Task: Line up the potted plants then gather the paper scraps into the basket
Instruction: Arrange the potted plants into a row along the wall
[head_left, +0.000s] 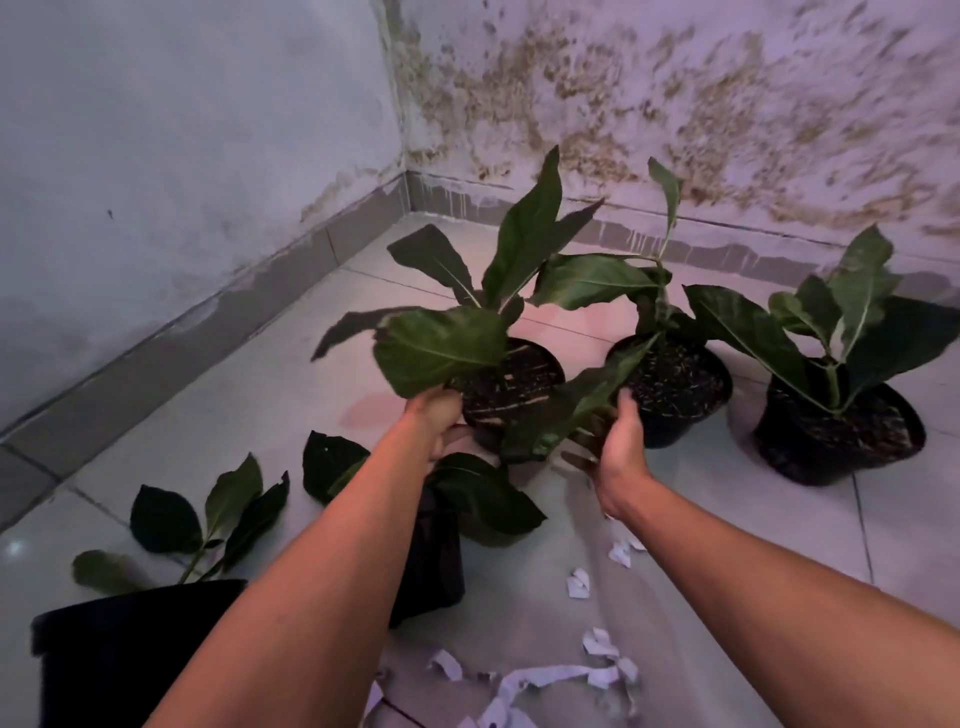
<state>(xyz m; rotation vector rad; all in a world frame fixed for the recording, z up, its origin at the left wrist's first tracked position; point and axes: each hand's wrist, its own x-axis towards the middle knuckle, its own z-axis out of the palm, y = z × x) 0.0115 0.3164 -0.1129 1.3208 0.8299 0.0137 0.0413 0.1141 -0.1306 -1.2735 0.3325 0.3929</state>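
Note:
Both hands hold one black potted plant (511, 387) with broad green leaves, raised a little over the tiled floor. My left hand (439, 418) grips its left rim and my right hand (618, 441) its right side. To its right stand two more potted plants, one close by (675, 389) and one further right (836, 431). Another potted plant (441, 540) sits under my left forearm, and a fifth (130, 644) is at the bottom left. White paper scraps (550, 675) lie scattered on the floor near the bottom centre. No basket is in sight.
The floor (270, 395) is pale tile. Two stained walls meet in a corner (402, 176) behind the plants, with a grey skirting along their base. More paper scraps (623, 551) lie under my right wrist.

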